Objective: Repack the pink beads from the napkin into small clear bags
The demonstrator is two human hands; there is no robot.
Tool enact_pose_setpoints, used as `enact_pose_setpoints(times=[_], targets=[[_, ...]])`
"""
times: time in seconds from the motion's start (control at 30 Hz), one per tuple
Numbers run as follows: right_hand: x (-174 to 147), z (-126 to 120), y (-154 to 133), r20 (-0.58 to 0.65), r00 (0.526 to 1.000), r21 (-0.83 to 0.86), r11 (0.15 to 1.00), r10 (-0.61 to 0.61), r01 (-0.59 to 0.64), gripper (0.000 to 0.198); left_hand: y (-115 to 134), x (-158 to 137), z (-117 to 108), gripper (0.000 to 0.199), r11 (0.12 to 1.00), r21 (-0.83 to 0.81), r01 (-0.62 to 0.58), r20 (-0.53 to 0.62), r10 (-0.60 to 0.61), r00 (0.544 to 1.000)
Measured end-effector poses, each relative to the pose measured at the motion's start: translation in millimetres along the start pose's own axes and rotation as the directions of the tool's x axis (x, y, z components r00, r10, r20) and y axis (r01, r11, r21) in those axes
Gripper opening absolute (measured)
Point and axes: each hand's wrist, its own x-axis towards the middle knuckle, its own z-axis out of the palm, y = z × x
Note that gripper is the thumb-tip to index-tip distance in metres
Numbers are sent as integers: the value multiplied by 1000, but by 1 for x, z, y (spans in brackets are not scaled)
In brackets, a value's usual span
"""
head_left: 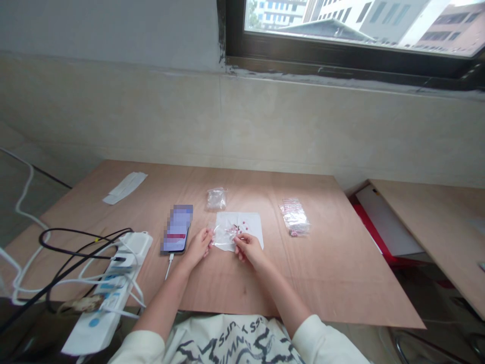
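My left hand [202, 243] is closed, with thumb and fingers pinching the left edge of a small clear plastic bag [223, 235]. Close beside it, my right hand [248, 247] is also closed in a pinch at the bag's right side; what lies between its fingertips is too small to make out. Under the bag and fingertips lies a white sheet of paper [254, 220]. Several small pink and dark pieces [242, 227] are scattered on the sheet, just beyond my right fingertips.
Behind the sheet sits a packet of clear bags [216, 199]. To the right lies a stack of clear bags [295, 217] with pink bits. A phone [177, 229] on a cable, a power strip [125, 273] with tangled cords and a white folded mask-like item [125, 188] occupy the left.
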Motion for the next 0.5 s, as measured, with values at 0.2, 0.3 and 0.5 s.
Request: enact_pose_setpoints(times=[0.2,0.3,0.5], targets=[[0,1,-3,14,1000,-2,1000,8,-8,41,9,0,2,29,1000,-6,4,-13,-4,1000],[-2,2,-5,24,1000,-16,1000,14,-14,41,12,0,3,29,1000,-10,-1,-6,1,1000],[-17,-39,-20,-491,818,-383,917,-300,107,27,9,3,5,33,1000,-25,-1,-18,1,1000]])
